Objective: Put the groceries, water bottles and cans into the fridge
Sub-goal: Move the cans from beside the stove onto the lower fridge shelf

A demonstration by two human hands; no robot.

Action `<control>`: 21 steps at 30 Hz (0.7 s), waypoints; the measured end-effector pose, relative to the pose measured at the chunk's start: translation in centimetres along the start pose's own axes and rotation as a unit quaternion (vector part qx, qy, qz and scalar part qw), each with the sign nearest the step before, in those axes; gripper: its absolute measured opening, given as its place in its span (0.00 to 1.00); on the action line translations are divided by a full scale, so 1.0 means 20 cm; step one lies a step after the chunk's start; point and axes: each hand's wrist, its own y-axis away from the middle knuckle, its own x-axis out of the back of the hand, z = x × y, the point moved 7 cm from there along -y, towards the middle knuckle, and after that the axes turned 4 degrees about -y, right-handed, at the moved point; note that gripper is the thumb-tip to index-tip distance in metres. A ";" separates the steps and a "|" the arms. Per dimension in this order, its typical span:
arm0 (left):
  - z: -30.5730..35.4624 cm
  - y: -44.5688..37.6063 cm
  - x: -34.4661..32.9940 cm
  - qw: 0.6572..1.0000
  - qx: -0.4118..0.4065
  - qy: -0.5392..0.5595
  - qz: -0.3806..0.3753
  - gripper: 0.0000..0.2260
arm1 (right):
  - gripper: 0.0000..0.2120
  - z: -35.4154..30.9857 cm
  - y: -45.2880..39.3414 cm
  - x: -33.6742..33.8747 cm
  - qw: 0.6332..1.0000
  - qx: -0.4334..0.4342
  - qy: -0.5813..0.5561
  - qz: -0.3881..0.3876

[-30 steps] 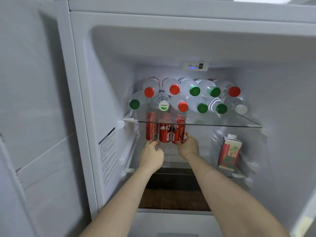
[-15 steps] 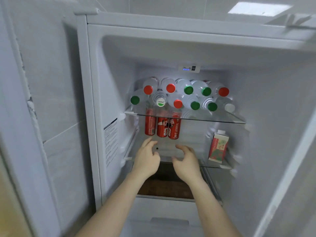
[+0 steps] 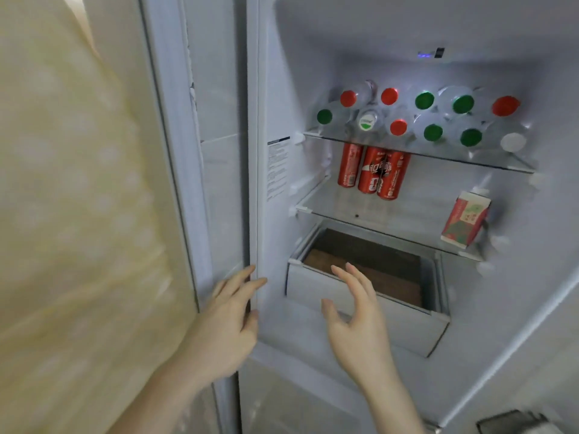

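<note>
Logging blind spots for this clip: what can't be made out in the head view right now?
- Water bottles: bodies blurred and glared by the fridge light; only caps read.
- Red cans: tops hidden behind the upper glass shelf.
- Drawer: contents, if any, too dark to tell.
- Carton: print too blurred to read.
- Left hand: contact with the fridge's edge unclear.

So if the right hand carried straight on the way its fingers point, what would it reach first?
Probably the pale grey pulled-out drawer: the right hand is open, fingers aimed up and into the fridge just before the drawer's front rim. Depth is unclear; it may pass over into the drawer.
</note>
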 end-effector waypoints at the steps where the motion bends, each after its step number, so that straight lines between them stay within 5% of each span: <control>1: -0.03 0.11 0.02 1.000 0.014 -0.015 -0.001 0.25 | 0.24 0.00 0.07 -0.03 1.000 -0.004 0.004 -0.030; 11: -0.28 1.21 0.24 0.976 0.190 -0.107 -0.007 0.29 | 0.29 -0.27 0.65 -0.41 0.923 0.052 0.067 -0.374; 17: -0.40 1.72 0.42 0.955 0.267 -0.131 0.017 0.31 | 0.30 -0.54 0.99 -0.66 0.854 0.135 0.072 -0.497; 21: -0.43 2.07 0.56 0.933 0.334 -0.126 -0.043 0.30 | 0.30 -0.72 1.26 -0.87 0.803 0.183 0.037 -0.566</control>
